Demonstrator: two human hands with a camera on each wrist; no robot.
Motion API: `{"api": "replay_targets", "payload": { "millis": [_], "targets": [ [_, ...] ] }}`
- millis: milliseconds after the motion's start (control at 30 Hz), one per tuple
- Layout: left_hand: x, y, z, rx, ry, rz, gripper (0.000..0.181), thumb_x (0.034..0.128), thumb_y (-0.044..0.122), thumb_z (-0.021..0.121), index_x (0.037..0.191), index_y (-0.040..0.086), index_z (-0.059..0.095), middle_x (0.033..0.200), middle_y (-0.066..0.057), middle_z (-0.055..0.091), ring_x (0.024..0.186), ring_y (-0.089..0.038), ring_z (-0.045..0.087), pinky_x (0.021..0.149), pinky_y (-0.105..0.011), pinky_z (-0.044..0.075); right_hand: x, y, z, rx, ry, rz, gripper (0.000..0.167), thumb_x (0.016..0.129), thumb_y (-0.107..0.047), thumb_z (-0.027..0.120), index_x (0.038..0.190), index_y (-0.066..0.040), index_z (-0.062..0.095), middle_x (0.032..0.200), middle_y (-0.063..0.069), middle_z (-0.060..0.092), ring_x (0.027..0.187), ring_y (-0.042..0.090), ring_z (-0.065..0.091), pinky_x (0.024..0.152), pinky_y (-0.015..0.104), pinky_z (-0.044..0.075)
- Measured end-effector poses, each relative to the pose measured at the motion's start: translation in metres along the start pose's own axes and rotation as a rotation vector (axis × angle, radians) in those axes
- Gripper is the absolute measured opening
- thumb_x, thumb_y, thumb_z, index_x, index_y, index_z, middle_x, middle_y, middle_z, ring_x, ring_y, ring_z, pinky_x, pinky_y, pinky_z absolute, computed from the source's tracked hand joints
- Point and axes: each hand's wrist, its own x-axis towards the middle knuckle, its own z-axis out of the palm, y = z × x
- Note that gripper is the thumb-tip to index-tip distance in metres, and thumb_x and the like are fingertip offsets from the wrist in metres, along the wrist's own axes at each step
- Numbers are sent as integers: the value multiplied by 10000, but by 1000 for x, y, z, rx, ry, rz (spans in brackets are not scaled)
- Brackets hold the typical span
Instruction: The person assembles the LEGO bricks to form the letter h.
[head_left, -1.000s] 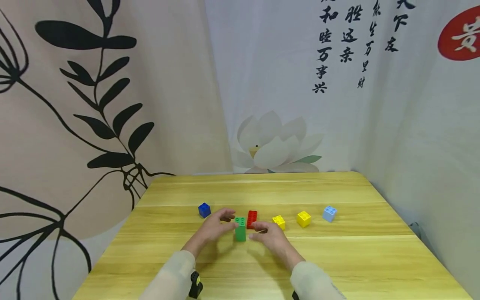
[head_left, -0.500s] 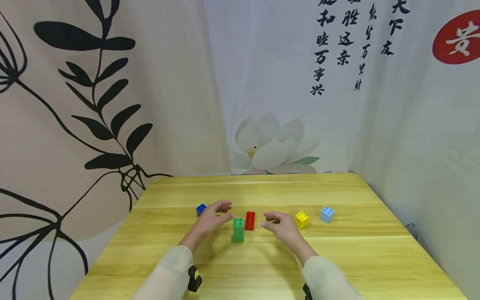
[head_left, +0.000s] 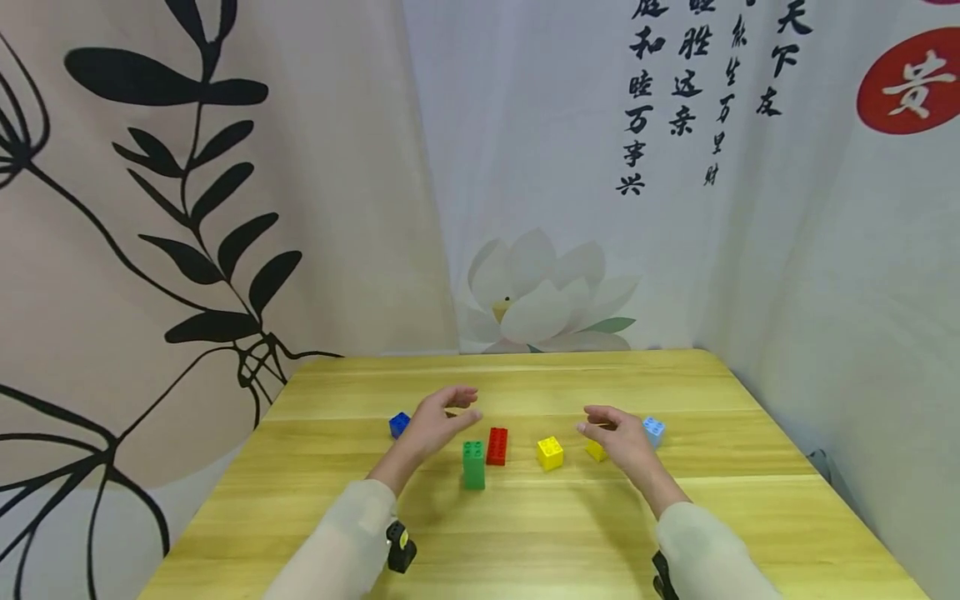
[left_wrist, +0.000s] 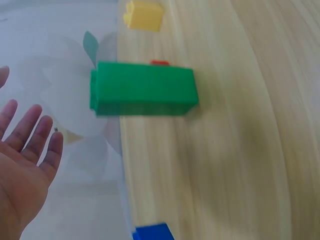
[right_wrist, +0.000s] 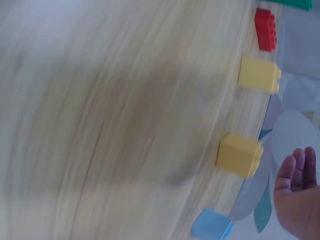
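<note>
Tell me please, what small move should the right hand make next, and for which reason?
Probably lower the right hand toward the yellow block nearer to the light blue block: the hand holds nothing, and in the head view its fingertips appear close to this yellow block, which stands apart from the others.

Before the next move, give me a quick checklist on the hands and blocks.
1. Left hand empty: ok.
2. Right hand empty: ok.
3. Green block standing upright: ok.
4. Yellow block nearer the red block unobstructed in head view: ok.
5. Other yellow block unobstructed there: not ok, right hand partly hides it.
6. Green block made of one piece: cannot tell.
</note>
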Motion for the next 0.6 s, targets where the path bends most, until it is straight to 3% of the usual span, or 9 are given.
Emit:
{"api": "replay_targets", "payload": {
  "millis": [167,333,600],
  "targets": [
    [3,17,14,-43,-12,40,436,951,267,690,1352,133,582,1321,-77,607,1234,-256,527,1008,-474,431,-1,10,-17,-23,33,21,523,973,-277,658,1414,-32,522,1391,215,512,1223,351,518,1000,465,451],
    [6,32,32,-61,-43,49,438,951,307,689,1347,151,584,1312,-46,612,1224,-249,532,1007,-448,437,-3,27,-21,-68,67,52,538,973,-283,658,1410,-5,512,1392,234,507,1244,377,497,1005,486,443],
    [7,37,70,-121,-51,26,434,945,320,694,1328,140,595,1285,-46,615,1218,-294,528,966,-451,472,-1,46,-12,-35,118,128,609,949,-291,685,1427,22,475,1407,267,480,1257,410,466,1003,513,430]
  ]
}}
